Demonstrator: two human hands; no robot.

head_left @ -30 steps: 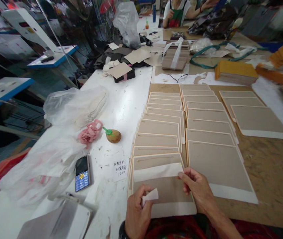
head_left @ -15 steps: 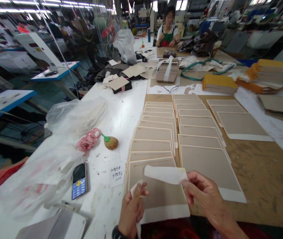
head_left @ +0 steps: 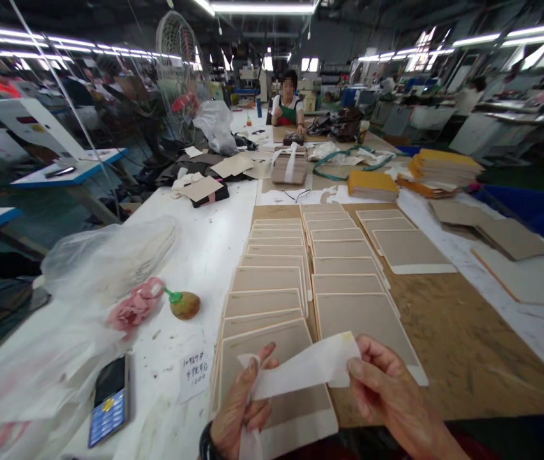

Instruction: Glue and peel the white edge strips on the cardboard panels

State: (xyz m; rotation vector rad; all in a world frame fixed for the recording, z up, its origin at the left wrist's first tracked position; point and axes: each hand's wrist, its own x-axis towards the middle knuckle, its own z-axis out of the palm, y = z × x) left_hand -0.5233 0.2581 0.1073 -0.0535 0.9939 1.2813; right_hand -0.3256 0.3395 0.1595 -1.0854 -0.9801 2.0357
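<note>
We hold the white strip (head_left: 303,372) by both ends. Left hand (head_left: 241,412) pinches the left end and right hand (head_left: 387,396) pinches the right, so it spans taut and lifted, just above the nearest tan card (head_left: 272,342), not touching it. The overlapped card rows (head_left: 272,281) lie shingled on the brown board (head_left: 468,345), each with an edge exposed, likely for easy reach. Phone (head_left: 108,399), handwritten note (head_left: 192,374) and pink bundle (head_left: 135,305) sit left on the white table (head_left: 205,243), apart from the rows.
</note>
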